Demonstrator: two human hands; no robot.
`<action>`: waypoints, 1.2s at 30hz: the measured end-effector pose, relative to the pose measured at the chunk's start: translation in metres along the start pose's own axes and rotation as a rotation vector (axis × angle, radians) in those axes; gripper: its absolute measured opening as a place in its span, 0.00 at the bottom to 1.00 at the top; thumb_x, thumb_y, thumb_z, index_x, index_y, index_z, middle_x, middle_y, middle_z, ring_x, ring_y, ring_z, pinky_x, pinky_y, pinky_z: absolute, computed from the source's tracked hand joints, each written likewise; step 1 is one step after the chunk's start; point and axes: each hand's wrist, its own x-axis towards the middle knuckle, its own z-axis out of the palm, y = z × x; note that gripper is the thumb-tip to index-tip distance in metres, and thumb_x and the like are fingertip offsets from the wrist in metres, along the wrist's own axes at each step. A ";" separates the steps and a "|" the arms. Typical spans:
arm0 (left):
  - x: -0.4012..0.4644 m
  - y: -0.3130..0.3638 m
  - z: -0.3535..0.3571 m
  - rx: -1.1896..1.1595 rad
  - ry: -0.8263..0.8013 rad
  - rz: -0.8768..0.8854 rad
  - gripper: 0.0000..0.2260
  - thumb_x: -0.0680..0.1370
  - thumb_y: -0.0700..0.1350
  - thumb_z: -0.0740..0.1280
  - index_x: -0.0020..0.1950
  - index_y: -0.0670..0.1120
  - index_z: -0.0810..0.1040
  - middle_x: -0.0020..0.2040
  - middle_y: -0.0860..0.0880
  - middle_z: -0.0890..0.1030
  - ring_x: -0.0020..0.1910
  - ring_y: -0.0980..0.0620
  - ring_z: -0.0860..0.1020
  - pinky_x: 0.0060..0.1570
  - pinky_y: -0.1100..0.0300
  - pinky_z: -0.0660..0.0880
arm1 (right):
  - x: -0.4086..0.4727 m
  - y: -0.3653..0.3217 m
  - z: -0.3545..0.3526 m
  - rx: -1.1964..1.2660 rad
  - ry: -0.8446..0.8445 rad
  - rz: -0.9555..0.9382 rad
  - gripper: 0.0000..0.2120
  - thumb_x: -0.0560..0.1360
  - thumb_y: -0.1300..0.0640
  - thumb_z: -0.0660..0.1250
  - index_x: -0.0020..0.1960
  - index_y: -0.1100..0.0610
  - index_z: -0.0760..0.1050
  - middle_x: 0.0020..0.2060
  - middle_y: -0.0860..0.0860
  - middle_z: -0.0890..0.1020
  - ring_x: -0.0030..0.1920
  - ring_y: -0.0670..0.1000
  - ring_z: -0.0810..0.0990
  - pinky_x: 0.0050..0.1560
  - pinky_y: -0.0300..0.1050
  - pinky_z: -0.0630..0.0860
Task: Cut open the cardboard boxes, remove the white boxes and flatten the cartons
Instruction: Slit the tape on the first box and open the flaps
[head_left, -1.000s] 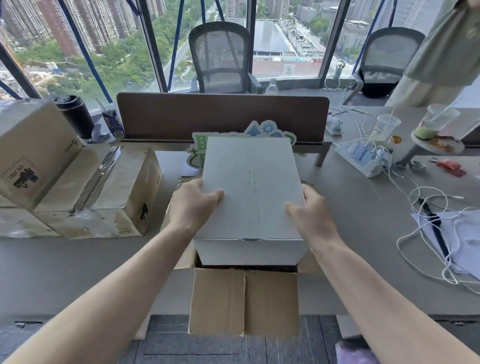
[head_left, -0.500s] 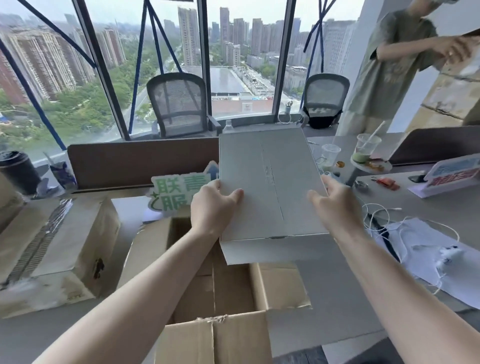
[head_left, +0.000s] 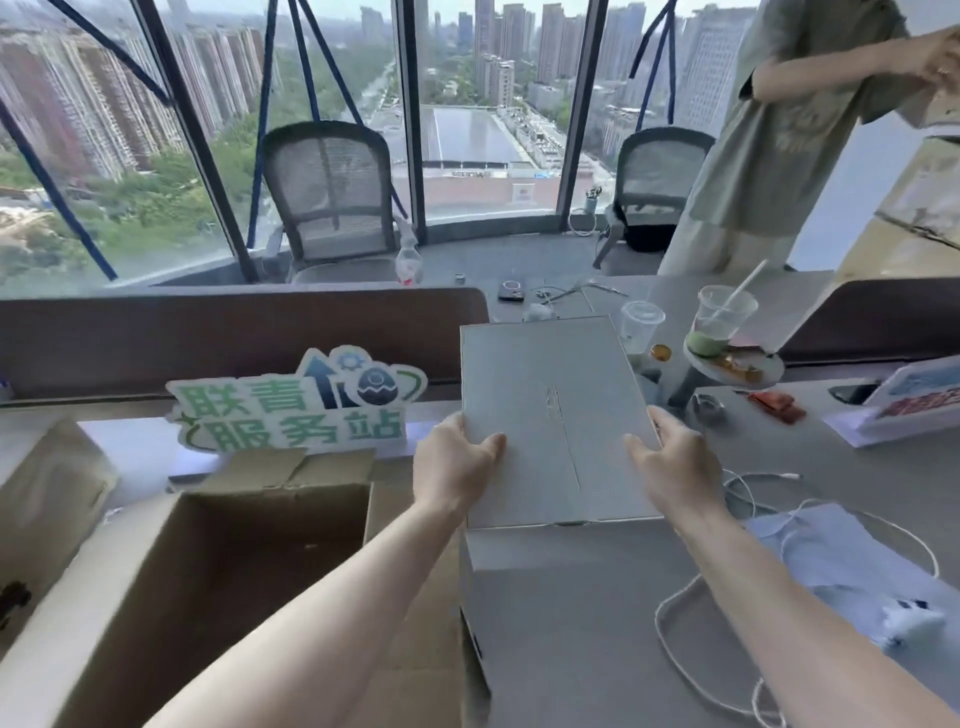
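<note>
Plain white rectangular cardboard box (head_left: 550, 415) held between both hands, just right of the open brown cardboard carton (head_left: 218, 561).
Left hand (head_left: 454, 467) and right hand (head_left: 675, 467) grip its sides, thumbs on the faintly seamed lid, other fingers hidden; grey tabletop (head_left: 857, 483) beneath.

White box (head_left: 556, 415): plain pale grey-white, faint seam line down the lid. Open carton (head_left: 218, 561): brown cardboard, unprinted inside. Second carton (head_left: 47, 499), left edge: same tan, small black mark on its side. Sign (head_left: 296, 402): white outline, green characters, dark blue arrow and egg shape. Divider (head_left: 234, 332): dark brown. Desk (head_left: 857, 483): grey. Cup (head_left: 719, 325): clear plastic, green drink at the bottom, white straw. Cable (head_left: 675, 660): white. Chairs (head_left: 332, 192): grey mesh, dark frames. Standing person's clothing (head_left: 769, 130): muted olive-green.
</note>
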 end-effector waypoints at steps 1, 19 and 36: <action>0.006 0.000 0.014 0.004 -0.012 -0.017 0.12 0.74 0.52 0.69 0.56 0.49 0.80 0.48 0.52 0.84 0.49 0.49 0.81 0.51 0.55 0.77 | 0.010 0.012 0.002 0.002 -0.008 0.008 0.12 0.73 0.54 0.64 0.55 0.47 0.77 0.44 0.44 0.84 0.45 0.55 0.79 0.42 0.47 0.72; 0.071 -0.043 0.126 0.035 -0.165 -0.189 0.13 0.74 0.45 0.68 0.59 0.52 0.79 0.54 0.55 0.83 0.54 0.51 0.80 0.50 0.57 0.76 | 0.095 0.124 0.069 -0.004 -0.162 0.244 0.26 0.75 0.49 0.62 0.73 0.50 0.69 0.67 0.47 0.77 0.67 0.54 0.75 0.66 0.53 0.71; 0.060 -0.062 0.105 0.073 -0.221 -0.210 0.18 0.73 0.47 0.68 0.64 0.53 0.77 0.58 0.54 0.82 0.57 0.50 0.79 0.48 0.60 0.72 | 0.067 0.123 0.088 0.019 -0.242 0.245 0.22 0.74 0.49 0.60 0.68 0.49 0.72 0.62 0.46 0.81 0.60 0.54 0.79 0.60 0.52 0.75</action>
